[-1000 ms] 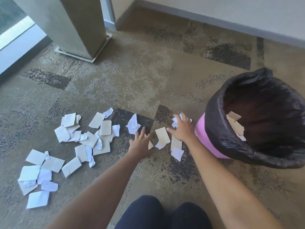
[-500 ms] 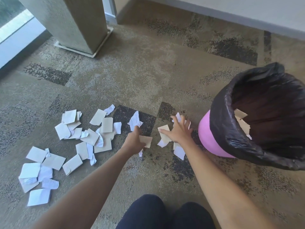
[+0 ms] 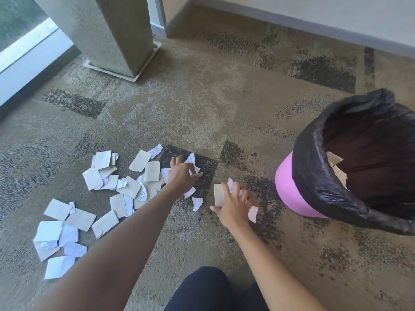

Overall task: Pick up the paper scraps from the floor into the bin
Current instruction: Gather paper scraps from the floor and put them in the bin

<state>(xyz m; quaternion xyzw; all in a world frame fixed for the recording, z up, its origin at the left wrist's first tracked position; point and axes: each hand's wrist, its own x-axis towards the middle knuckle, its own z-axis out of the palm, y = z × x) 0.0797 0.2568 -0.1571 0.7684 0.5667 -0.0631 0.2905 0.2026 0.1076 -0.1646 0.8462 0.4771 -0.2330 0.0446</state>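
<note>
Several white and tan paper scraps [image 3: 134, 182] lie scattered on the patterned carpet, with a second cluster [image 3: 60, 230] further left. My left hand [image 3: 182, 173] reaches over the dark carpet patch and its fingers curl round a white scrap [image 3: 192, 160], a tan piece under the thumb. My right hand [image 3: 233, 205] lies spread flat on a few scraps, among them a tan one [image 3: 218, 194] and a white one [image 3: 252, 213]. One loose white scrap [image 3: 197, 203] lies between the hands. The pink bin [image 3: 289, 187] with a black liner stands to the right and holds some scraps [image 3: 336, 169].
A grey pillar [image 3: 121, 41] on a metal base stands at the back left beside a window [image 3: 22, 52]. A wall with a skirting board [image 3: 292, 25] runs along the back. My dark-clad knees [image 3: 215, 288] are at the bottom edge.
My left hand has moved forward from the tan scrap to the white scrap on the dark patch. My right hand has drawn its scraps back toward me, away from the bin.
</note>
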